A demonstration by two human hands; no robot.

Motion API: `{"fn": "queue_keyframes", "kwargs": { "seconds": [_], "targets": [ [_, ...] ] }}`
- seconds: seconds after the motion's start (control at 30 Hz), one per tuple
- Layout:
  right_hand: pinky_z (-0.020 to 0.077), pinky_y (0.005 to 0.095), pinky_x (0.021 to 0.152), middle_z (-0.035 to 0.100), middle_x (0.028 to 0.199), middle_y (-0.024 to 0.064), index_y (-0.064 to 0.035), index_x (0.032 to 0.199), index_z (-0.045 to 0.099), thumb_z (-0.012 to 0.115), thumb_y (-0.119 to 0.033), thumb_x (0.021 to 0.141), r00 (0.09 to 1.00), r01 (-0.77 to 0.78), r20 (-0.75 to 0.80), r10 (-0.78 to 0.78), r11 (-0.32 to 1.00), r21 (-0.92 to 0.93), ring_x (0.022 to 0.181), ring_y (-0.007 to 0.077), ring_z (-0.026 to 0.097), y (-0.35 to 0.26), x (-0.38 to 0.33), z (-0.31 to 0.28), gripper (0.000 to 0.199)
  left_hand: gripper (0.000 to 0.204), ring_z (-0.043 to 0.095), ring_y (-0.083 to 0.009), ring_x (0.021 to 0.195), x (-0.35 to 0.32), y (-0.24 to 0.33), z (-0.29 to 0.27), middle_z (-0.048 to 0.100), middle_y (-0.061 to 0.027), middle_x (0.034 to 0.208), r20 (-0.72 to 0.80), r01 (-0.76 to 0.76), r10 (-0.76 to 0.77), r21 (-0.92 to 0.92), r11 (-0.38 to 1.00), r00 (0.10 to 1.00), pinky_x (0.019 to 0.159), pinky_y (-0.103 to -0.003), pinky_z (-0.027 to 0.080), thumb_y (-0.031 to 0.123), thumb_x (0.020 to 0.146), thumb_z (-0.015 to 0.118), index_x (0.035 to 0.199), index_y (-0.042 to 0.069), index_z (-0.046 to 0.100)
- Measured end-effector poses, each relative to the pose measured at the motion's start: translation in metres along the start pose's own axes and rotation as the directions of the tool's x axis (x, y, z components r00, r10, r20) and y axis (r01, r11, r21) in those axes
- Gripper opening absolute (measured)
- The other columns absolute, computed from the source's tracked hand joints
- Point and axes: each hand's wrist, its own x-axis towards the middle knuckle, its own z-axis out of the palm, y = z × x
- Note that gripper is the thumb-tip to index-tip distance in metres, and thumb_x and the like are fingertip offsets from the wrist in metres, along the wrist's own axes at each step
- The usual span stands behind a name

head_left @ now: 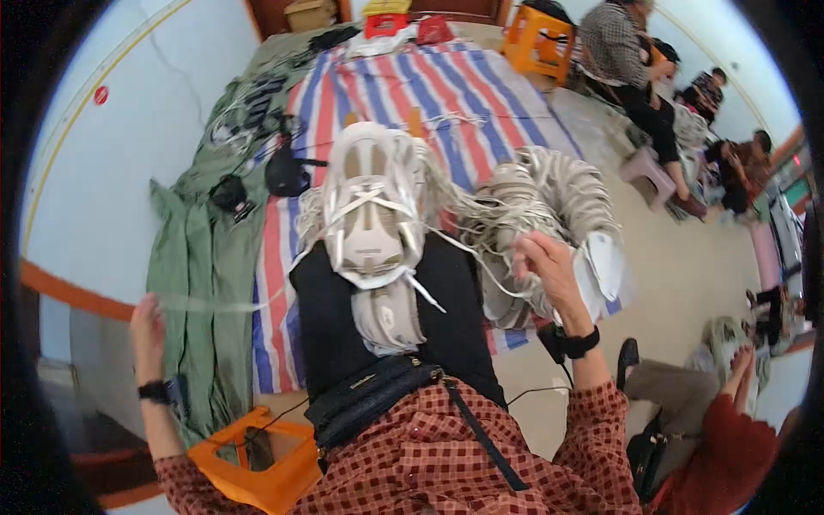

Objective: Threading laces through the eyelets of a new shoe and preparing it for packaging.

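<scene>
A white and beige sneaker (369, 202) sits in my lap, toe pointing away, with white laces crossed over its tongue. My left hand (148, 330) is far out to the left, its fingers closed on a white shoelace (219, 305) that stretches back toward the sneaker. My right hand (547, 268) is raised in front of the shoe pile on the right, fingers curled together. Whether a lace is pinched in them cannot be made out. Another lace (459, 244) runs from the sneaker's right side toward that pile. More shoe parts (386, 319) lie beneath the sneaker on my black-clad thighs.
Stacked pale sneakers (592, 202) and a tangle of laces (515, 215) lie to the right on a striped sheet (446, 77). Green cloth (184, 249) covers the left side. An orange stool (257, 459) stands at lower left. Several people sit along the right.
</scene>
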Motion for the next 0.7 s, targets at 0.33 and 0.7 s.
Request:
{"fn": "queue_keyframes", "kwargs": {
  "seconds": [0.33,0.7],
  "targets": [
    [0.0421,0.0208,0.055,0.061,0.068,0.0006,0.0023,0.09,0.069,0.061,-0.006,0.086,0.978,0.171,0.119,-0.17,0.985,0.003,0.059,0.0056,0.053,-0.022,0.089,0.129,0.012,0.01,0.053,-0.0033,0.066,-0.06,0.042,0.358,0.06,0.0019,0.077,0.391,-0.196,0.145,0.092,0.976,0.909,0.058,-0.019,0.042,0.008,0.089,0.058,0.097,0.003,0.062],
    [0.0473,0.0286,0.064,0.062,0.08,0.0076,-0.0023,0.087,0.069,0.063,-0.002,0.081,0.811,0.57,0.245,-0.53,0.626,-0.532,0.07,0.0194,0.061,-0.031,0.102,0.13,0.009,0.007,0.052,-0.0109,0.063,-0.061,0.053,0.407,0.056,-0.0037,0.075,0.465,-0.674,0.518,0.279,0.684,0.718,0.056,-0.025,0.042,0.003,0.08,0.063,0.087,0.002,0.061]
  ]
}}
